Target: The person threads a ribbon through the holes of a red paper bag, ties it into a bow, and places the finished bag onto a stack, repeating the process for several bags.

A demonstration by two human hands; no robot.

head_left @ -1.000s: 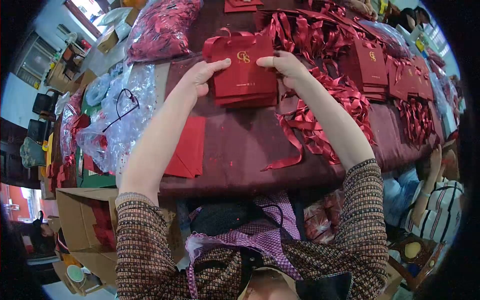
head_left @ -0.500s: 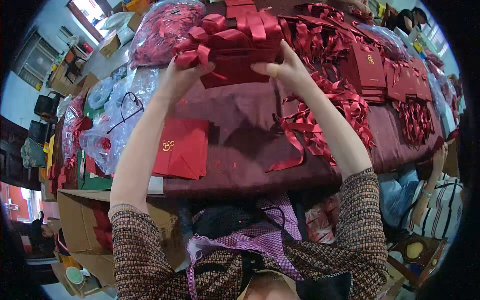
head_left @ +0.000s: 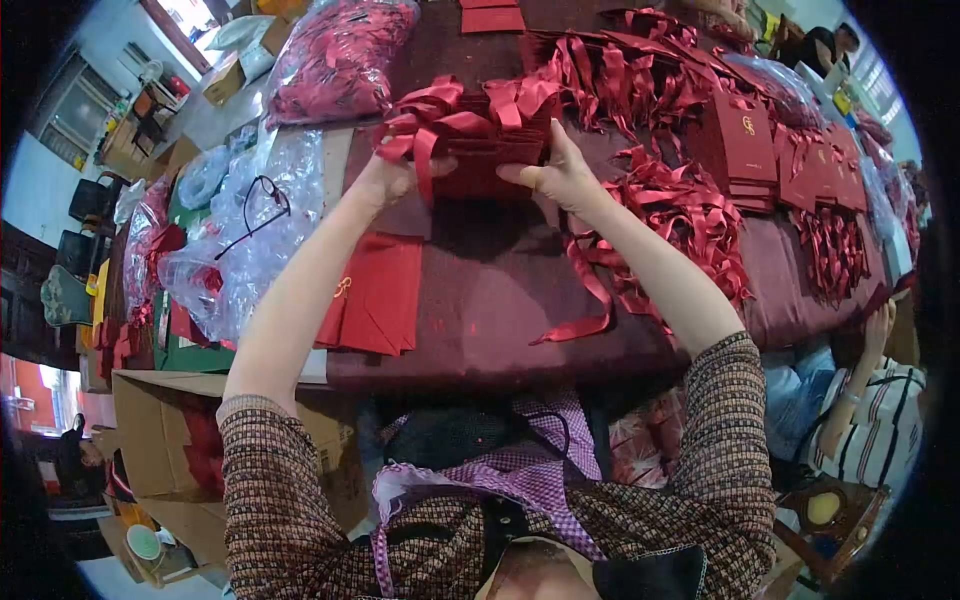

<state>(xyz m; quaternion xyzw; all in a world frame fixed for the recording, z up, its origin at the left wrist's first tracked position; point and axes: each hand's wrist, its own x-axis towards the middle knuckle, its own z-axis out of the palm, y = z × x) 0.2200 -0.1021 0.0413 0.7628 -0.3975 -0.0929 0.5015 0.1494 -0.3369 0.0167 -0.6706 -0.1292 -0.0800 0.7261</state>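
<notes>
A stack of dark red paper gift bags [head_left: 490, 150] with ribbon handles is held between my two hands above the table. My left hand [head_left: 395, 175] grips its left end, fingers partly hidden behind the bags and ribbons. On the right end, my right hand [head_left: 550, 172] is closed with the thumb on the near side. Loops of shiny red ribbon [head_left: 440, 105] hang over the top and front of the stack. Below my left forearm lie flat red bags with a gold emblem [head_left: 380, 300]. A heap of red ribbons [head_left: 680, 215] lies right of my right hand.
A dark red cloth covers the table [head_left: 480, 330]. Ribboned bags [head_left: 740, 145] are piled at the right. A clear plastic sack of red items [head_left: 345, 60] stands at the back left, near eyeglasses [head_left: 265, 215] on plastic wrap. An open cardboard box [head_left: 150, 430] is below left.
Both hands have lowered the bag stack and brought it nearer to me, uncovering more of the table and red bags behind it. The ribbons on top have shifted.
</notes>
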